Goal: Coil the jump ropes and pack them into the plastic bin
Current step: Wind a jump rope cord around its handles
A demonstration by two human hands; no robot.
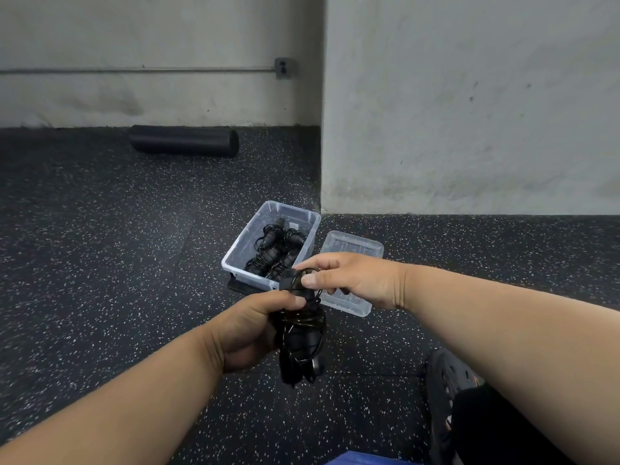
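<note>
speckled rubber floor (100,263) by grey walls, left hand (250,330) gripping coiled rope (300,333), right hand (352,280) pinching its cord

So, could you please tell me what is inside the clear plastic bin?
The plastic bin holds several coiled black jump ropes. Its near end is covered by the right hand and the held rope.

The left hand (250,330) grips a black jump rope (300,333), its cord wound round the bundled handles, at the centre of view. The right hand (352,280) pinches a loop of cord at the bundle's top. Toward 12 o'clock from the hands, a clear plastic bin (235,253) on the speckled rubber floor (100,263) holds several coiled black ropes (275,246). Its clear lid (352,245) lies just beside it at 3 o'clock. A black foam roller (184,140) lies by the wall at 11 o'clock.
</note>
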